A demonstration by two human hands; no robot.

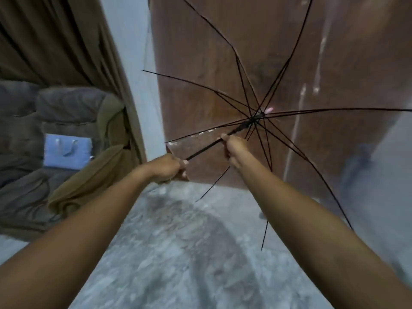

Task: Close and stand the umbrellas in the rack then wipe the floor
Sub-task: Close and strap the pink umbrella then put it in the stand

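The transparent plastic umbrella (243, 124) has thin black ribs; at six o'clock the stone floor (178, 253) is grey and mottled.

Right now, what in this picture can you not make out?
1. Handle of the umbrella: head view, hidden inside the left hand.
2. Its ribs: cut off by the top and right edges.
3. Dark shape at right: blurred, seen through the umbrella.
4. Blue thing on the sofa: too blurred to name.
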